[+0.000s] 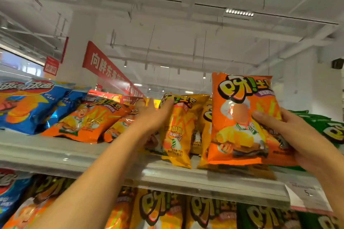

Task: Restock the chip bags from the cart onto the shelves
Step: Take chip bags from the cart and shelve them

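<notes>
Top shelf (55, 151) already carries blue, orange, yellow and green bags. Right hand (297, 135) grips an orange chip bag (240, 122) upright over the shelf's front edge — not yet placed. Left hand (154, 115), fingers straight, presses a yellow bag (178, 132) aside. Cart unseen — remaining stock unknown.

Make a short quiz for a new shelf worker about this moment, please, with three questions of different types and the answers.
1. True or false: the right hand holds an orange chip bag upright in front of the top shelf.
2. What does the left hand touch? A) a blue bag B) a yellow chip bag C) a price tag
3. What colour are the bags at the far right of the top shelf?

Key: 1 true; 2 B; 3 green.
</notes>
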`<action>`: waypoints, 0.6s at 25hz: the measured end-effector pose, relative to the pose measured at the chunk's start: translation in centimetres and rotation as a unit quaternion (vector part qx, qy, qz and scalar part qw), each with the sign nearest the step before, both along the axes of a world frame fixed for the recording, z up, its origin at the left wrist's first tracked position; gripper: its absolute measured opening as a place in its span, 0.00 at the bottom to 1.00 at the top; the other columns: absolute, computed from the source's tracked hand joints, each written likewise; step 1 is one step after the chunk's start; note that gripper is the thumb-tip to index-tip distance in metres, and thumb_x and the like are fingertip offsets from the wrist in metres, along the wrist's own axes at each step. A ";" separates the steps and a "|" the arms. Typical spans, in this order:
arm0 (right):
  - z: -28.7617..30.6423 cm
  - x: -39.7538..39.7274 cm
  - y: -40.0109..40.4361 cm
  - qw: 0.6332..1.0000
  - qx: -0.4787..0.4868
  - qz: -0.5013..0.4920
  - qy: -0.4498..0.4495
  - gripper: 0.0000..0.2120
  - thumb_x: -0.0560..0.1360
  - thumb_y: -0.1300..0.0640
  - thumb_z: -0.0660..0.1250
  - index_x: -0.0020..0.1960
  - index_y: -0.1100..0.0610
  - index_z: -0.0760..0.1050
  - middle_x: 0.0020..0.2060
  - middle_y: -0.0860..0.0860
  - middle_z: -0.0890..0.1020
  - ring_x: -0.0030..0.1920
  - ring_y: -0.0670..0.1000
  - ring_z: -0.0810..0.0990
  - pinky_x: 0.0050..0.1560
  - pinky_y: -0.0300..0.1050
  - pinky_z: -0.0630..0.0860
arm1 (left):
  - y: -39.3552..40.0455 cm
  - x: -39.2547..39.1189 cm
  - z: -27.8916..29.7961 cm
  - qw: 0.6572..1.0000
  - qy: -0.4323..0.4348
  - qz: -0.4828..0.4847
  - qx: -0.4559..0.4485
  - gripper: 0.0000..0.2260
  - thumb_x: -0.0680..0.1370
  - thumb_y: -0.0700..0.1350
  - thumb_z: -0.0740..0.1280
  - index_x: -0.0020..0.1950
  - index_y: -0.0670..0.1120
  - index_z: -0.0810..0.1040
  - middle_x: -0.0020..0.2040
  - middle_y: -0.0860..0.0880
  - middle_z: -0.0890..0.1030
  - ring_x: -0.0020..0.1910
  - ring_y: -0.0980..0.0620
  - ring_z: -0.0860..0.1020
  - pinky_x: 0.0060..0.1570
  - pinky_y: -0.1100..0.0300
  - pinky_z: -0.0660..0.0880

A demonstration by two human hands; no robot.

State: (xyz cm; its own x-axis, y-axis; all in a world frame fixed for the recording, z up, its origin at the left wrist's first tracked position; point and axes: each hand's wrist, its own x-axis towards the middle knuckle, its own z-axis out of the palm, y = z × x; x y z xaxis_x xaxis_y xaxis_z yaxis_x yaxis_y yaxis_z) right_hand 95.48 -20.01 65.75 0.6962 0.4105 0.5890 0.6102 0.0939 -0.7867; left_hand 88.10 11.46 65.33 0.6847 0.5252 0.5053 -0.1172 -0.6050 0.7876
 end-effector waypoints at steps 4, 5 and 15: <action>-0.2 -0.2 -0.1 1.000 -0.001 0.009 0.003 0.20 0.64 0.43 0.76 0.55 0.44 0.81 0.50 0.55 0.88 0.47 0.62 0.87 0.43 0.59 0.84 | 3.4 -1.5 -0.9 0.986 0.080 -0.139 -0.052 0.47 0.68 0.75 0.66 0.81 0.56 0.55 0.81 0.50 0.61 0.76 0.45 0.65 0.74 0.42 0.61; -0.2 -0.4 0.1 1.000 -0.001 0.008 0.006 0.22 0.64 0.43 0.76 0.57 0.45 0.81 0.51 0.55 0.87 0.47 0.62 0.87 0.44 0.60 0.84 | 3.2 -1.4 -1.4 0.989 0.078 -0.123 -0.039 0.47 0.68 0.75 0.67 0.81 0.54 0.57 0.80 0.49 0.64 0.74 0.46 0.67 0.72 0.44 0.64; 0.3 -2.8 3.8 0.999 0.014 0.040 0.032 0.20 0.65 0.47 0.75 0.56 0.49 0.82 0.51 0.57 0.87 0.46 0.62 0.87 0.36 0.53 0.84 | 0.1 -1.0 -1.5 0.998 0.057 -0.027 0.031 0.48 0.74 0.74 0.60 0.83 0.49 0.44 0.80 0.42 0.62 0.77 0.38 0.64 0.72 0.45 0.64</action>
State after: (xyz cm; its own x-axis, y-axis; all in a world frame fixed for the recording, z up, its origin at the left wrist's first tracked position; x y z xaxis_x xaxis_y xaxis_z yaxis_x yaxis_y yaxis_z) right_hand 92.66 -16.22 66.07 0.6987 0.4496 0.5565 0.5482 0.1633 -0.8202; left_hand 87.12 11.61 63.86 0.7655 0.4570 0.4530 -0.0629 -0.6475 0.7595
